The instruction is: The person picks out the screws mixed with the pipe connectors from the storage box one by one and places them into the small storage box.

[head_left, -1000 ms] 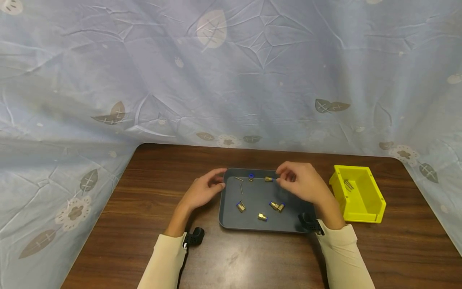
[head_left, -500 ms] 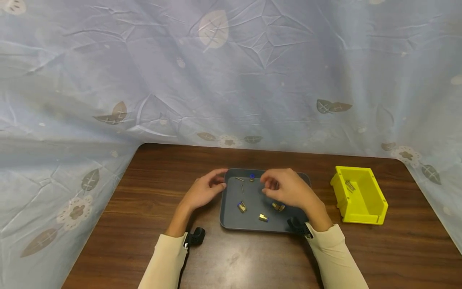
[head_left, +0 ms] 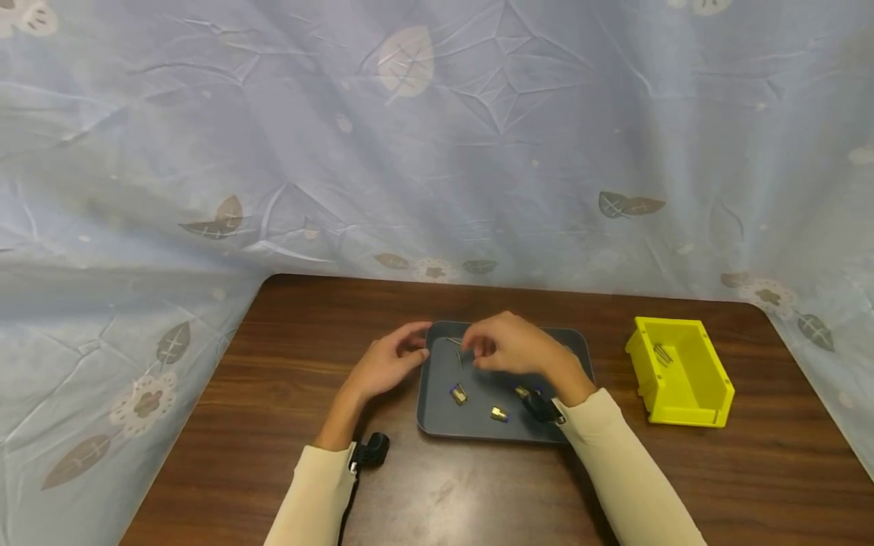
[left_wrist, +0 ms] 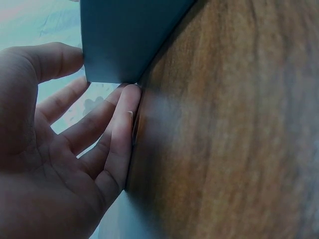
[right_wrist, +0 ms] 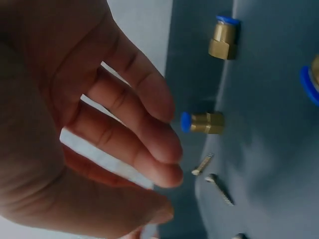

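My left hand [head_left: 388, 362] touches the left side of a grey tray [head_left: 437, 425], with thumb and fingertips against its outer wall in the left wrist view. Over the back of the tray is my right hand [head_left: 512, 347], fingers loosely bent, thumb apart from them, nothing between. In the right wrist view, two brass fittings [right_wrist: 205, 123] with blue collars lie beyond its fingers, beside two small screws [right_wrist: 219, 190]. More brass fittings [head_left: 499, 414] lie toward the tray's front, one with a screw against it. In the head view, my right hand hides the fittings at the back.
A yellow bin [head_left: 686, 415] stands right of the tray, with several screws [head_left: 662, 354] inside. Everything sits on a brown wood-grain table [head_left: 437, 493]. A patterned cloth [head_left: 437, 152] hangs behind it. A black wrist camera [head_left: 372, 450] is strapped to my left wrist.
My right hand has moved left across the tray, from its back right corner toward the screws at the back left. My left hand stays at the tray's left side.
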The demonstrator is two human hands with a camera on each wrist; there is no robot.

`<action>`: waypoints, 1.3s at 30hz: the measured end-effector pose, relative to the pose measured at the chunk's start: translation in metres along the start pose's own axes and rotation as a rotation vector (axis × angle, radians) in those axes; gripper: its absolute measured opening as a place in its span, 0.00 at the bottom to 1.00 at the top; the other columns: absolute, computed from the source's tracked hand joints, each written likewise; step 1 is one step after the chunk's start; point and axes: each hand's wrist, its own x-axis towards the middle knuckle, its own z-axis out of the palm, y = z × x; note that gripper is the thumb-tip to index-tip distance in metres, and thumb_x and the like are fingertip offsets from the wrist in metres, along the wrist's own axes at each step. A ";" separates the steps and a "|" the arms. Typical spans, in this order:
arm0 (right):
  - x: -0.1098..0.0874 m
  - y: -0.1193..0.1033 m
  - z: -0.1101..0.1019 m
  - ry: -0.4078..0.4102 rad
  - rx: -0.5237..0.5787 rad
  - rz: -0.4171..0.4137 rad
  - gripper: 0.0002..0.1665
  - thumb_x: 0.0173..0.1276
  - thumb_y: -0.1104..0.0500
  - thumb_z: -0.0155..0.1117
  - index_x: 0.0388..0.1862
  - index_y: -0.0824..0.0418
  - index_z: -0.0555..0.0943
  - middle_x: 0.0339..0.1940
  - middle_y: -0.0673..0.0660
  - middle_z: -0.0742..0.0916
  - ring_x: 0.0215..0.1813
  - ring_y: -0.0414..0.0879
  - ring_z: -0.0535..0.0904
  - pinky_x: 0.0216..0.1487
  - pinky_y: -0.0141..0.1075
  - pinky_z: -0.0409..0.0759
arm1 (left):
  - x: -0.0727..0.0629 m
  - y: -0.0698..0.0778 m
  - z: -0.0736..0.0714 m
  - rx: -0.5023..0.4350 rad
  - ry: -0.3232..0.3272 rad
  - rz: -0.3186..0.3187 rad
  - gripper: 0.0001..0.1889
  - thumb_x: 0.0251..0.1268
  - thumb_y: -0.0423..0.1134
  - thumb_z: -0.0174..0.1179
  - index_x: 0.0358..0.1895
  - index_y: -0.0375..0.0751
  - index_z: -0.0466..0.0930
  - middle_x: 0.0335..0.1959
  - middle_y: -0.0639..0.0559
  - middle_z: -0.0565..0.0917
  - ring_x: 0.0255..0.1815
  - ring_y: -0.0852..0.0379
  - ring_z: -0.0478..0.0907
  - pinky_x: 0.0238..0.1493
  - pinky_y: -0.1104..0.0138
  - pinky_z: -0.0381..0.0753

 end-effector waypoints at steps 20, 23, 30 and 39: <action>0.020 0.000 0.027 -0.246 0.014 -0.013 0.12 0.64 0.71 0.77 0.38 0.54 0.90 0.27 0.43 0.85 0.30 0.33 0.78 0.36 0.32 0.79 | -0.001 0.003 0.001 -0.011 -0.009 -0.007 0.28 0.80 0.42 0.64 0.80 0.51 0.77 0.60 0.46 0.90 0.54 0.49 0.87 0.59 0.47 0.82; 0.019 0.001 0.028 -0.239 0.002 -0.011 0.11 0.62 0.69 0.80 0.35 0.54 0.89 0.26 0.41 0.84 0.30 0.33 0.77 0.36 0.32 0.78 | 0.001 0.002 0.001 -0.013 -0.011 -0.013 0.28 0.80 0.42 0.64 0.80 0.53 0.77 0.60 0.47 0.90 0.54 0.50 0.87 0.59 0.47 0.82; 0.014 0.006 0.027 -0.218 -0.028 0.011 0.11 0.63 0.67 0.81 0.30 0.54 0.87 0.25 0.41 0.84 0.29 0.33 0.77 0.35 0.32 0.79 | 0.001 0.001 0.002 0.001 0.000 0.011 0.27 0.80 0.41 0.65 0.79 0.51 0.78 0.58 0.46 0.91 0.52 0.50 0.87 0.58 0.47 0.82; 0.000 0.016 0.023 -0.165 -0.033 0.021 0.11 0.63 0.66 0.78 0.29 0.52 0.87 0.26 0.40 0.83 0.30 0.33 0.76 0.36 0.32 0.79 | -0.001 0.001 0.001 0.007 0.011 0.013 0.27 0.79 0.40 0.66 0.78 0.51 0.79 0.57 0.47 0.91 0.50 0.51 0.86 0.57 0.49 0.82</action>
